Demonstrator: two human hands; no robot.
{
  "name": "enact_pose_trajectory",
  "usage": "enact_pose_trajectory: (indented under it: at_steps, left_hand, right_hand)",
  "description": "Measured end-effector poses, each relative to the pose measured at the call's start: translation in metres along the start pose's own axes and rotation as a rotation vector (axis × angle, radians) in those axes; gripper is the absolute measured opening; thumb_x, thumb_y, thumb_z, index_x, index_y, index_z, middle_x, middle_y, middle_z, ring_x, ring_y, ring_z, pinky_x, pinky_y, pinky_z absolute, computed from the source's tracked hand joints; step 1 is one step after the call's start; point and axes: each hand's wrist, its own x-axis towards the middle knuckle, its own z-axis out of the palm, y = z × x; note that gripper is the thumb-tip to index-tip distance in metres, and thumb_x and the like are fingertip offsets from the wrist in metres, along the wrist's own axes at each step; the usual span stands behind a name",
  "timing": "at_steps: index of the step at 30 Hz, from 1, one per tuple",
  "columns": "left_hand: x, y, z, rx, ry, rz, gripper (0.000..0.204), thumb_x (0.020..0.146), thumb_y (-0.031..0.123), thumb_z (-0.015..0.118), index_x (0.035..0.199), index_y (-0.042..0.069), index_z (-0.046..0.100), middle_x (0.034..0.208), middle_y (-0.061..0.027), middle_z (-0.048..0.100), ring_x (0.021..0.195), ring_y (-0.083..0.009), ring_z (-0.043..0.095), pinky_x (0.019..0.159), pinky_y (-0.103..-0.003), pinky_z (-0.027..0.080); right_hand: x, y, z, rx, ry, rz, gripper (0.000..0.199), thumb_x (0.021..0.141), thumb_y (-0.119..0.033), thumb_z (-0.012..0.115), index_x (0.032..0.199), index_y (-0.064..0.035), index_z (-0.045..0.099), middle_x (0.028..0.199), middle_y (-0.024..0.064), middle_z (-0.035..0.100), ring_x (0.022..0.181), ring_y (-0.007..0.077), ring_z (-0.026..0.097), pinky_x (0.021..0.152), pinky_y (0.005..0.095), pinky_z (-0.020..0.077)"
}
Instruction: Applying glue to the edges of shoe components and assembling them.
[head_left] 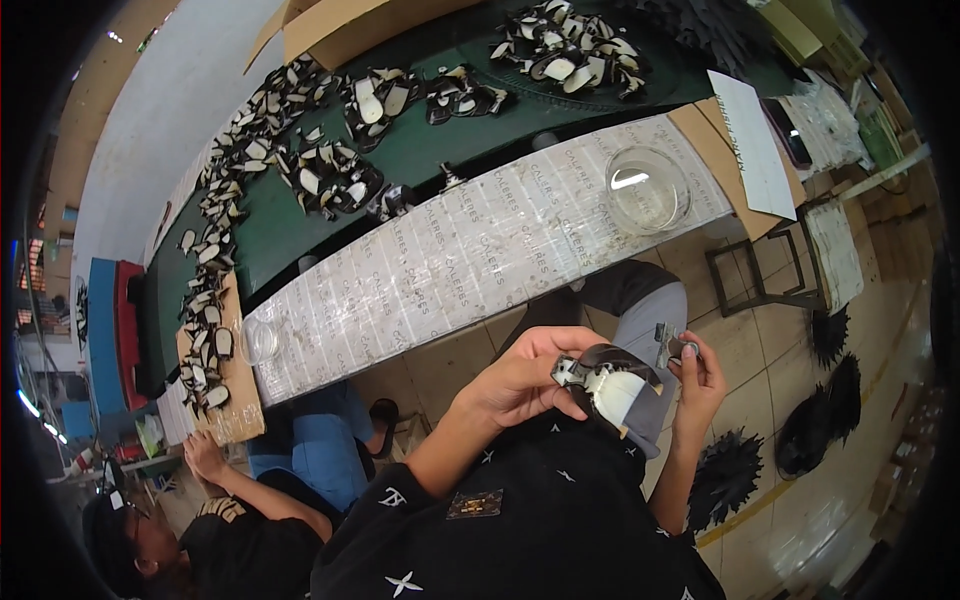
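My left hand (522, 377) is closed around a shoe heel (618, 392), glossy dark brown with a pale cream inner face, held above my lap. A small metallic fitting (570, 372) shows at the heel's end beside my fingers. To the right, my right hand (700, 384) pinches a small grey metallic piece (667, 346) between thumb and fingers, close to the heel's upper right edge. Its exact kind cannot be made out. Several similar dark heels (335, 180) with cream faces lie heaped on the green table.
Across the front runs a paper-covered ledge (440, 255) with a clear round dish (648, 190) on its right. A second clear dish (262, 340) sits near the left end. A co-worker's hand (205, 456) rests by the cardboard (240, 385). A metal frame (765, 275) stands right.
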Motion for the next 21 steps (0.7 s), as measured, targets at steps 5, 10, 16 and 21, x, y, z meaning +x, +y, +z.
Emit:
enact_pose_trajectory:
  at_steps: [5,10,16,21]
  left_hand:
    - [0.005,-0.006,0.016,-0.133,-0.030,0.010,0.043,0.091,0.009,0.059,0.125,-0.012,0.042,0.113,-0.0207,0.058,0.097,-0.0290,0.066,0.078,-0.038,0.061]
    - [0.008,-0.004,0.029,-0.001,0.110,-0.082,0.048,0.088,0.013,0.064,0.120,-0.015,0.042,0.097,-0.0223,0.061,0.077,-0.0254,0.070,0.064,-0.033,0.063]
    - [0.014,0.001,0.043,0.212,0.095,-0.221,0.038,0.089,0.012,0.063,0.115,-0.014,0.052,0.088,-0.0179,0.065,0.063,-0.0172,0.068,0.050,-0.025,0.059]
    - [0.018,0.001,0.045,0.239,0.090,-0.271,0.036,0.088,0.010,0.063,0.115,-0.013,0.053,0.086,-0.0156,0.066,0.062,-0.0165,0.068,0.049,-0.024,0.059]
  right_hand:
    - [0.012,0.061,-0.009,0.042,-0.025,0.139,0.024,0.093,-0.016,0.061,0.112,-0.0008,0.064,0.103,0.0055,0.063,0.088,0.0088,0.059,0.072,0.0225,0.0540]
    - [0.008,0.113,-0.006,0.152,0.016,0.255,0.026,0.093,-0.019,0.062,0.110,-0.0003,0.065,0.094,0.0045,0.065,0.080,0.0091,0.061,0.067,0.0210,0.0536]
    - [0.002,0.124,-0.006,0.109,-0.016,0.158,0.026,0.093,-0.018,0.062,0.112,0.0011,0.063,0.092,0.0050,0.064,0.079,0.0089,0.061,0.067,0.0212,0.0534]
    - [0.009,0.121,-0.010,0.206,-0.027,0.279,0.025,0.094,-0.018,0.061,0.110,0.0003,0.063,0.094,0.0048,0.064,0.078,0.0091,0.059,0.067,0.0217,0.0518]
